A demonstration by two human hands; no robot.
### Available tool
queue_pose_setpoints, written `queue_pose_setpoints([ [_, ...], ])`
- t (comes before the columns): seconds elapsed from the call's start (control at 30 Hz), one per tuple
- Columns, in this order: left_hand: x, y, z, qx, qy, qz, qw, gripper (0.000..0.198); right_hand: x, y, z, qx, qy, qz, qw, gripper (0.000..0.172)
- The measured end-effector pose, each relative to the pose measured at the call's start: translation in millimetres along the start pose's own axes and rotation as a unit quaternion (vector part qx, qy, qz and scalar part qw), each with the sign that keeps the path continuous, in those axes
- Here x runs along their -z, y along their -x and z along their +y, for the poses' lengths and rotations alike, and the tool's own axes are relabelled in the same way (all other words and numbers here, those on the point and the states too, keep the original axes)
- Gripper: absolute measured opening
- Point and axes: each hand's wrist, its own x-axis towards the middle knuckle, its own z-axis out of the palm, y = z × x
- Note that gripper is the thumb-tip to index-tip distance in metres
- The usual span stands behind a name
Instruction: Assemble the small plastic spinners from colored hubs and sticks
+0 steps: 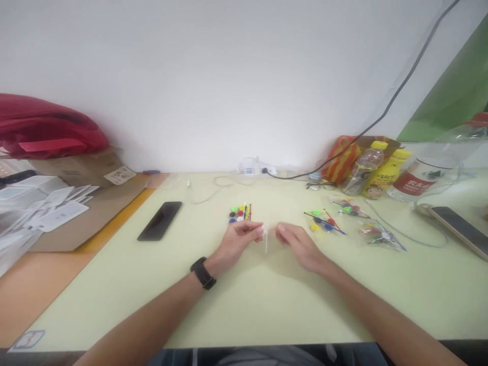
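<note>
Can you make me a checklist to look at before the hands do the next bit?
1. Left hand has a grip on the thin white piece: ok.
2. Right hand is holding something: cannot tell; its fingers are curled.
3. All the colourful bits are in one spot: not ok; more lie right of the right hand.
4. Black phone is clear of both hands: ok.
5. Yellow bottle has its cap on: ok.

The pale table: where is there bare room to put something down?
Bare table lies between the forearms, up to the near edge; between the black phone and the left hand; and right of the right forearm, below the bagged pieces. It is crowded at back right, with bottles, and far left, with cardboard and white items.
</note>
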Motion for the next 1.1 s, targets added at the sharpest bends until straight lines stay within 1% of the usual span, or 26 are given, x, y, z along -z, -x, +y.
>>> queue_pose_setpoints([
  [0.03,0.1,0,0,0.0,0.0,0.0,1.0,0.027,2,-1,0,-0.019,-0.008,-0.028,0.999,0.056],
  [0.07,0.2,0,0,0.0,0.001,0.0,1.0,0.027,4,-2,1,-0.031,-0.014,-0.046,0.998,0.064],
  [0.1,0.2,0,0,0.0,0.001,0.0,1.0,0.027,6,-3,0,-0.032,-0.018,-0.048,0.998,0.066],
  [0.17,-0.3,0,1,0.001,-0.004,0.002,1.0,0.027,7,-5,-1,-0.021,-0.027,-0.013,0.999,0.063],
  [0.23,-1.3,1,1,0.001,-0.012,0.001,1.0,0.027,5,-5,-3,-0.018,-0.055,0.01,0.998,0.051],
  [0.3,-2.9,2,2,0.002,-0.021,-0.005,1.0,0.029,1,-6,-5,-0.024,-0.093,0.006,0.995,0.04],
  [0.33,-3.7,2,3,0.003,-0.024,-0.009,1.0,0.03,-1,-6,-6,-0.027,-0.106,0.0,0.994,0.038],
  [0.47,-6.3,5,6,0.008,-0.019,-0.032,0.999,0.033,-6,-7,-4,-0.037,-0.13,-0.011,0.991,0.036],
  [0.6,-8.1,6,10,0.008,-0.027,-0.057,0.998,0.033,-6,-8,1,-0.038,-0.127,0.004,0.991,0.034],
  [0.7,-9.1,6,11,0.001,-0.028,-0.059,0.998,0.032,-3,-8,2,-0.027,-0.111,0.021,0.993,0.034],
  [0.8,-8.9,5,9,-0.001,-0.027,-0.05,0.998,0.032,-1,-6,2,-0.01,-0.088,0.044,0.995,0.04],
  [0.97,-8.4,5,10,-0.001,-0.026,-0.05,0.998,0.029,-4,-2,2,0.037,-0.013,0.065,0.997,0.062],
  [1.0,-8.5,6,10,-0.001,-0.027,-0.05,0.998,0.028,-4,-1,2,0.045,0.0,0.068,0.997,0.062],
  [1.03,-8.7,6,11,-0.001,-0.028,-0.05,0.998,0.028,-4,-1,2,0.047,0.011,0.069,0.996,0.056],
  [1.1,-9.2,6,12,-0.001,-0.028,-0.043,0.999,0.028,0,-1,2,0.025,0.022,0.048,0.998,0.032],
])
